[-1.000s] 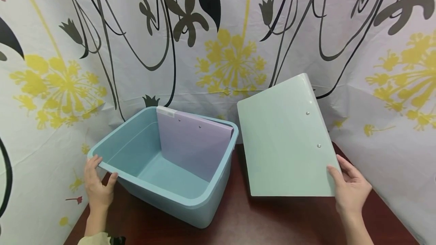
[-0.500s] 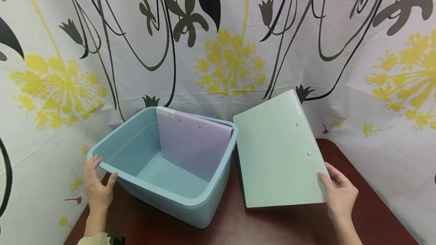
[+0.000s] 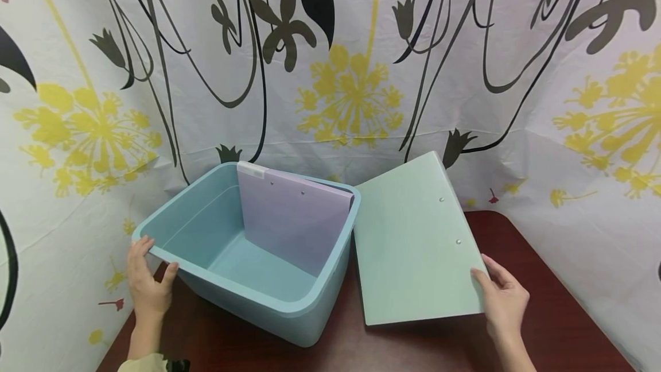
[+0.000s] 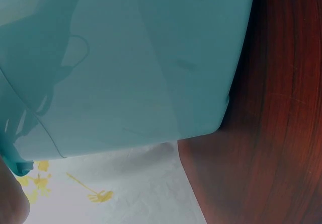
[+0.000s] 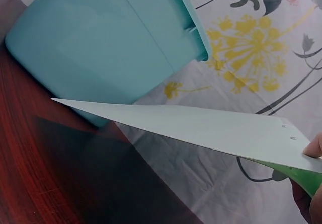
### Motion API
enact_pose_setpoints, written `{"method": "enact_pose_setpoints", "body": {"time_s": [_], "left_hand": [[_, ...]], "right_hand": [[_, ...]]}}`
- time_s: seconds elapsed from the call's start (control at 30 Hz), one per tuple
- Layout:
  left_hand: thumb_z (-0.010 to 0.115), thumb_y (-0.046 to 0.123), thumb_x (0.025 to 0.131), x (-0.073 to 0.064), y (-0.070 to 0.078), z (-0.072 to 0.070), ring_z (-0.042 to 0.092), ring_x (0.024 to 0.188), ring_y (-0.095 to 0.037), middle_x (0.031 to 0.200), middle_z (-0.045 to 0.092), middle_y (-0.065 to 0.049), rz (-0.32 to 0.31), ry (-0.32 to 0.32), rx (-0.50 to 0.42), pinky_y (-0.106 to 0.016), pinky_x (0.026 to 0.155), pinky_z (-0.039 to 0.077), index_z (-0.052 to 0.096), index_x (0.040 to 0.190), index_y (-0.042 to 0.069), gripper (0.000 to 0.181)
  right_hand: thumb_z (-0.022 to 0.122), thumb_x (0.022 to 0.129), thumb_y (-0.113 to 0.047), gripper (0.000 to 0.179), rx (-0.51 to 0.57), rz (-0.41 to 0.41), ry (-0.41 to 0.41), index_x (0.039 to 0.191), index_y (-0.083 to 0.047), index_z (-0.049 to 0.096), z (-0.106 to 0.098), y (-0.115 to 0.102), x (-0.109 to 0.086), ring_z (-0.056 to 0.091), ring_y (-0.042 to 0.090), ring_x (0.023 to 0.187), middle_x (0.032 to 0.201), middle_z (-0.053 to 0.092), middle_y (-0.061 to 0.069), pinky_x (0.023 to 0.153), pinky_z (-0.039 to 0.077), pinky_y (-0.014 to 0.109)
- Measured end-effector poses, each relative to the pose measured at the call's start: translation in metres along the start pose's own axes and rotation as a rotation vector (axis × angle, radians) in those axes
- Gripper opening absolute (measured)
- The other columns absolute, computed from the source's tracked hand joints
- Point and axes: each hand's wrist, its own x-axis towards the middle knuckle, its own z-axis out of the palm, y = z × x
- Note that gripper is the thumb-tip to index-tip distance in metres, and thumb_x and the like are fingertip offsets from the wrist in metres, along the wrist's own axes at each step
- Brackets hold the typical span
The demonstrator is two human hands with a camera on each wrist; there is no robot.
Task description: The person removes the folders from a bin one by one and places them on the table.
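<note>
A light blue plastic storage bin (image 3: pixel 258 303) stands on the table at centre-left in the head view. My left hand (image 3: pixel 148 286) holds its rim at the near left corner, fingertips over the edge. Inside, a lilac file folder (image 3: pixel 294 223) leans against the far wall of the bin. My right hand (image 3: pixel 503 294) pinches a pale green file folder (image 3: pixel 413 251) by its right edge, thumb on the face with two rivets. The folder is tilted just right of the bin, its left edge close to the bin's rim. In the right wrist view its raised sheet casts a shadow on the table.
A dark red-brown wooden table (image 3: pixel 552 326) lies under everything. White fabric with a flower print (image 3: pixel 330 90) hangs behind the table and along both sides.
My right hand has moved the green folder left and down, closer to the bin, uncovering the table's far right corner. The left hand, bin and lilac folder have stayed put.
</note>
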Motion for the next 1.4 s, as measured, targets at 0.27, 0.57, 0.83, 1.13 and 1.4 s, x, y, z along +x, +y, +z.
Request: {"method": "enact_pose_setpoints", "body": {"time_s": [0.27, 0.57, 0.83, 1.13, 1.4], "left_hand": [[0.06, 0.056, 0.078, 0.001, 0.002, -0.001, 0.022, 0.134, -0.04, 0.132, 0.039, -0.028, -0.004, -0.013, 0.017, -0.055, 0.109, 0.011, 0.044, 0.125, -0.007, 0.08], [0.059, 0.059, 0.077, 0.001, 0.0, -0.002, 0.022, 0.134, -0.04, 0.131, 0.039, -0.029, 0.0, -0.014, 0.039, -0.055, 0.109, 0.012, 0.045, 0.124, -0.007, 0.082], [0.059, 0.06, 0.076, 0.001, 0.0, -0.003, 0.021, 0.134, -0.041, 0.132, 0.039, -0.028, -0.006, -0.021, 0.038, -0.056, 0.109, 0.011, 0.044, 0.125, -0.006, 0.083], [0.058, 0.062, 0.076, 0.002, -0.002, -0.001, 0.023, 0.133, -0.042, 0.13, 0.041, -0.028, 0.014, -0.007, 0.041, -0.053, 0.109, 0.012, 0.046, 0.123, -0.007, 0.084], [0.059, 0.06, 0.077, 0.002, -0.004, -0.001, 0.025, 0.131, -0.043, 0.129, 0.041, -0.028, 0.024, 0.001, 0.03, -0.053, 0.109, 0.012, 0.047, 0.122, -0.007, 0.082]], "right_hand": [[0.071, 0.077, -0.013, 0.039, -0.072, -0.046, -0.001, 0.115, -0.004, 0.064, 0.0, 0.031, 0.015, 0.062, -0.005, 0.063, 0.08, 0.065, -0.021, 0.048, 0.048, 0.015], [0.077, 0.072, -0.028, 0.043, -0.108, -0.05, 0.024, 0.113, -0.02, 0.067, -0.004, 0.123, 0.065, 0.065, 0.002, 0.069, 0.093, 0.069, -0.009, 0.048, 0.049, 0.019], [0.075, 0.073, -0.032, 0.038, -0.167, -0.047, 0.062, 0.11, -0.024, 0.068, 0.005, 0.127, 0.063, 0.064, 0.004, 0.068, 0.094, 0.068, -0.006, 0.048, 0.049, 0.021], [0.072, 0.076, -0.034, 0.037, -0.205, -0.033, 0.051, 0.111, -0.023, 0.067, 0.011, 0.125, 0.053, 0.064, 0.005, 0.067, 0.094, 0.066, -0.003, 0.048, 0.051, 0.023], [0.07, 0.078, -0.035, 0.037, -0.25, -0.01, 0.046, 0.112, -0.023, 0.066, 0.016, 0.127, 0.048, 0.063, 0.004, 0.066, 0.094, 0.066, -0.003, 0.048, 0.051, 0.024]]}}
